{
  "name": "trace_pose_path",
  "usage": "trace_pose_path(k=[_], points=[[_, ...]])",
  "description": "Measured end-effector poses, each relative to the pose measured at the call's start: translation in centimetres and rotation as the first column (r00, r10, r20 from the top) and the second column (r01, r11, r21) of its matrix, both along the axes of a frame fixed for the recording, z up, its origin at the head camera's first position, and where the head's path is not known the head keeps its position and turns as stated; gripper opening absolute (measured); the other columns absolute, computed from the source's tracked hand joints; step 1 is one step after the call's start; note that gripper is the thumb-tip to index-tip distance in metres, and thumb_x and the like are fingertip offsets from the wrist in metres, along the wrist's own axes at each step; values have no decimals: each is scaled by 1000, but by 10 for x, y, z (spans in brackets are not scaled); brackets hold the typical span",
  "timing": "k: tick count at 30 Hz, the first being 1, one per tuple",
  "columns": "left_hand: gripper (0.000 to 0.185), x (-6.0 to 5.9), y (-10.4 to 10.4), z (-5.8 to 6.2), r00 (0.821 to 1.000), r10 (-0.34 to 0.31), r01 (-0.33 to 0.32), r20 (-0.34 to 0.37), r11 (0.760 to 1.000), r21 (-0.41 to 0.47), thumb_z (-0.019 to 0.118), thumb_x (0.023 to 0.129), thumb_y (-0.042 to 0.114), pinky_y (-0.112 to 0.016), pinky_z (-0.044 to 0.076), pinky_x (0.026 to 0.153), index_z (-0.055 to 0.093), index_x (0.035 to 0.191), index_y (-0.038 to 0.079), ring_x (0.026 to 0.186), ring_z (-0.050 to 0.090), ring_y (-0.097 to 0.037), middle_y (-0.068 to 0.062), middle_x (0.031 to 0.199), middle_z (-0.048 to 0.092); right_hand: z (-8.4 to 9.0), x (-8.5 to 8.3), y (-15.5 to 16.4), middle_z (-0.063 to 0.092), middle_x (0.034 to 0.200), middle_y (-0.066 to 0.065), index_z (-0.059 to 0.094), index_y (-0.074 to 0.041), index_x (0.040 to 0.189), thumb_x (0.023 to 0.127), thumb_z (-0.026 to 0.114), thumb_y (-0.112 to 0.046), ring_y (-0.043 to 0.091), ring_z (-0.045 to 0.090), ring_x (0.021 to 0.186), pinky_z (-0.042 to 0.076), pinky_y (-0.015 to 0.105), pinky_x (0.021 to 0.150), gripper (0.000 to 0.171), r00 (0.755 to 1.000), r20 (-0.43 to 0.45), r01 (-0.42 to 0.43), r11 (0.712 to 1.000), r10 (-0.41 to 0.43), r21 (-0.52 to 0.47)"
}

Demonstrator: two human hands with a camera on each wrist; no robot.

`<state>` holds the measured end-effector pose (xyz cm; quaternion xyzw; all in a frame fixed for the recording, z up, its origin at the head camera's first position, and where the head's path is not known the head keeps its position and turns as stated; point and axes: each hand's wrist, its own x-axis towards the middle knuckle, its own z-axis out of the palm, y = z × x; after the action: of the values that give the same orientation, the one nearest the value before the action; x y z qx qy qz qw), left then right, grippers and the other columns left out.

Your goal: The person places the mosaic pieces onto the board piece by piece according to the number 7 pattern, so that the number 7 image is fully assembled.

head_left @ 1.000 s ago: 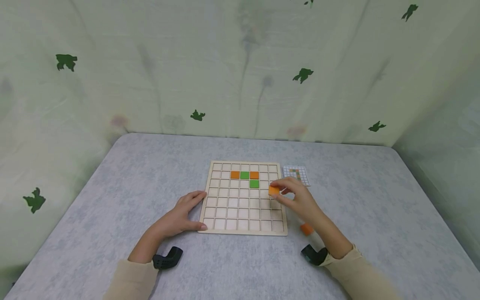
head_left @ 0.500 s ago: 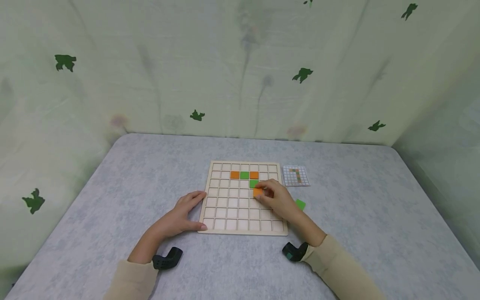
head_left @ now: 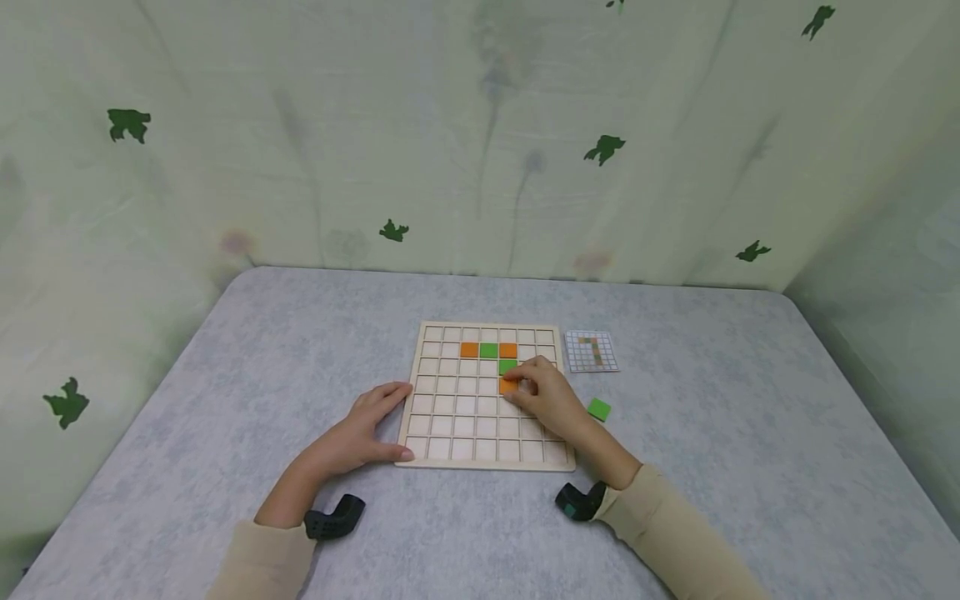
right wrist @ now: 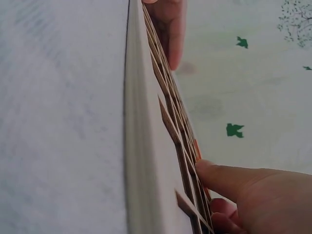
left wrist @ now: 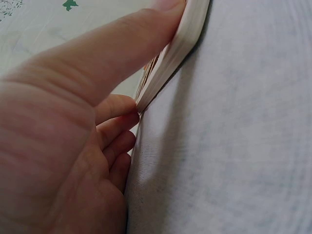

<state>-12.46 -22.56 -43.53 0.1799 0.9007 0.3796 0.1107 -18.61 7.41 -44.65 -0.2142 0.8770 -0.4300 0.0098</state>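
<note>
A grey mottled table (head_left: 225, 392) stands against pale green curtains (head_left: 315, 133) printed with dark leaves

Right hand (head_left: 551, 398): I see it has moved left from the board's right edge onto the wooden grid board (head_left: 450, 400).
Orange tile (head_left: 508, 386): carried inward, now pressed into the cell directly below the green tile (head_left: 507, 366).
Loose green tile (head_left: 598, 409): now uncovered on the table (head_left: 225, 417).

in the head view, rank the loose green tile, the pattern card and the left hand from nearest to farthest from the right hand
1. Loose green tile: on the table just right of the right hand.
2. Pattern card: beyond the board's far right corner.
3. Left hand: at the board's left edge, across the board.
</note>
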Motion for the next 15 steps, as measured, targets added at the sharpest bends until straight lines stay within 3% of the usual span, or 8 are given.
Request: trace_pose_path(k=[7, 15], points=[[96, 0, 0, -2, 1000, -2, 2, 12, 1000, 5, 74, 69, 45, -58, 18, 96, 25, 142, 7, 130, 9, -35, -13, 144, 19, 13, 4, 5, 53, 99, 3, 63, -9, 110, 80, 69, -17, 16, 43, 72, 38, 28, 61, 32, 1000, 15, -13, 999, 13, -31], [96, -1, 0, 0, 1000, 2, -2, 5, 1000, 1, 75, 68, 44, -57, 18, 97, 26, 142, 6, 130, 11, -35, -13, 143, 20, 44, 14, 25, 52, 117, 3, 55, -7, 120, 81, 68, -22, 25, 49, 100, 40, 41, 83, 43, 1000, -13, -7, 997, 6, -75]])
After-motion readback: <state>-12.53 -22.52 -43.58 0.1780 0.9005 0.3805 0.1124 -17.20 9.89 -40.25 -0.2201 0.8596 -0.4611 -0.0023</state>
